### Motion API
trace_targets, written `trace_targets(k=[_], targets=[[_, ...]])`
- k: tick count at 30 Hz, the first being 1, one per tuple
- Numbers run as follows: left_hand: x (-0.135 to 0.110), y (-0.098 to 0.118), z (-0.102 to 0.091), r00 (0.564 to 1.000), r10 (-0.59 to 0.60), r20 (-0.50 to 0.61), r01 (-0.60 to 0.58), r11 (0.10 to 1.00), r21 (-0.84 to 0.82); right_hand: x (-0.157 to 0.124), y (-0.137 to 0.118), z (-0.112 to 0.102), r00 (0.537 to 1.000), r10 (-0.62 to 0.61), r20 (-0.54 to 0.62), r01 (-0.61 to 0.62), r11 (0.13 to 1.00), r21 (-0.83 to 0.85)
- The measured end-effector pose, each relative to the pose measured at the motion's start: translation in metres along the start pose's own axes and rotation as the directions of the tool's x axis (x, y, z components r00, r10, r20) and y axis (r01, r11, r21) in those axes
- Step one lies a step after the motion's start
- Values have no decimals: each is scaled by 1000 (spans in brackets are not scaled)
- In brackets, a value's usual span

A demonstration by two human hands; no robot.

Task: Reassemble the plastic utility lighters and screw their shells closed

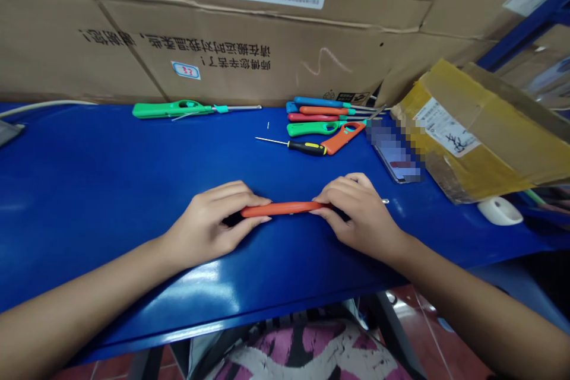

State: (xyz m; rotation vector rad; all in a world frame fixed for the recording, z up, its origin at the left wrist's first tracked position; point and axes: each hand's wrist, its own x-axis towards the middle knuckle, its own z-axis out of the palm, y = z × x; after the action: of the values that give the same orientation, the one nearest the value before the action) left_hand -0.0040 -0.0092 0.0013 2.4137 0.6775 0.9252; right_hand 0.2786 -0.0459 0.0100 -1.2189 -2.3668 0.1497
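Observation:
An orange long-nosed lighter point(280, 209) lies flat on the blue table point(89, 178), held at both ends. My left hand point(214, 222) pinches its left end with fingers closed round it. My right hand point(356, 214) grips its right end, and the metal tip point(385, 201) pokes out past the fingers.
A green lighter point(178, 109) lies at the back left. A pile of several coloured lighters point(325, 116), a small screwdriver point(294, 145) and a phone point(394, 151) lie at the back right. A taped yellow parcel point(472, 130) and a white mouse point(499, 211) sit right. Cardboard boxes point(222, 29) wall the back.

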Motion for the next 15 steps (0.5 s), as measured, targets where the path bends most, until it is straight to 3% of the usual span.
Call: trace_targets(k=[5,10,15], targets=[[0,2,2,999,-27,19,27,999,-18,10,-4,-3,996,-54,69,49,997,62],[1,0,-2,990,-121,77,119,993,23,26,0,6,998,-38,46,35,997,62],[2,-5,-10,980,-187,73,175,973,151,53,6,4,984,-31,175,16,996,85]])
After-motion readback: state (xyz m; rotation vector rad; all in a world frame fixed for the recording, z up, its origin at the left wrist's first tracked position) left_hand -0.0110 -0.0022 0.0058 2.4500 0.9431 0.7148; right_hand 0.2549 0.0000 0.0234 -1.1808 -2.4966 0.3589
